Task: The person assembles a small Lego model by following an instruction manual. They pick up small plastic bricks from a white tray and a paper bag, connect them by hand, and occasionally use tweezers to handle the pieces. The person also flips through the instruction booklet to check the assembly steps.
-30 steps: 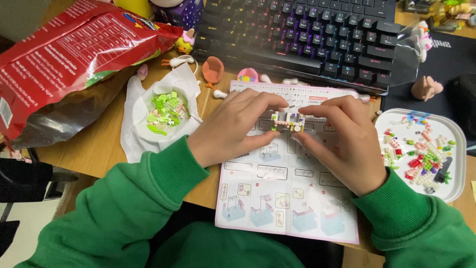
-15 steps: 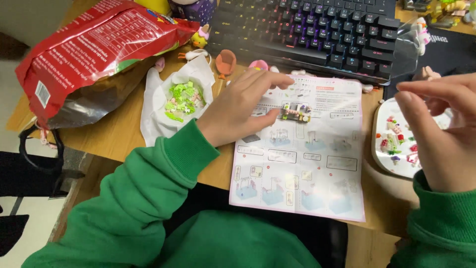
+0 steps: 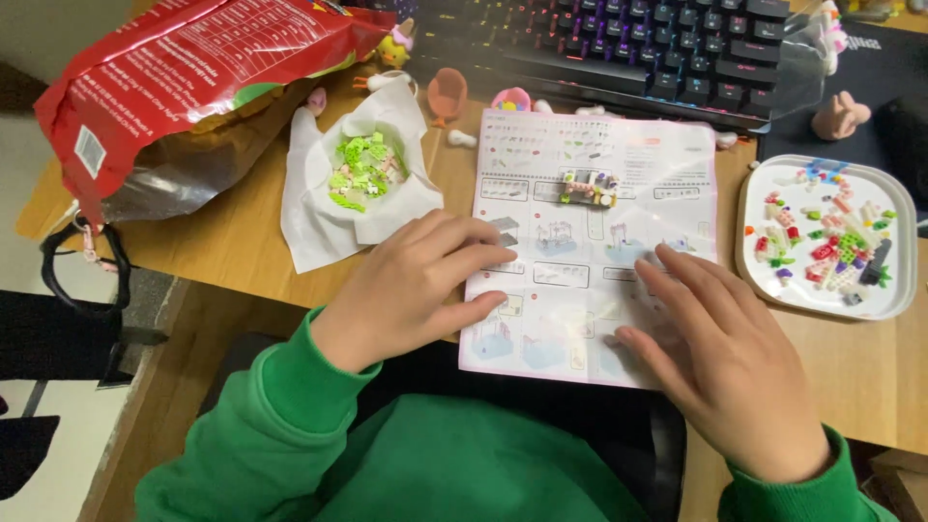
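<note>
I had the left hand (image 3: 411, 285) flat on the instruction sheet's (image 3: 590, 242) left edge at frame centre, fingers apart, holding nothing; the right hand (image 3: 730, 372) pressed its lower right likewise; the small brick model (image 3: 588, 188) sat on the sheet's top.

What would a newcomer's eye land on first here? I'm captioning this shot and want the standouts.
Two hands in green sleeves lie flat on the pale pink printed instruction sheet at the centre, the left hand on its left edge and the right hand on its lower right. A small half-built brick model sits near the sheet's top, and a big crumpled red foil bag fills the upper left.
</note>
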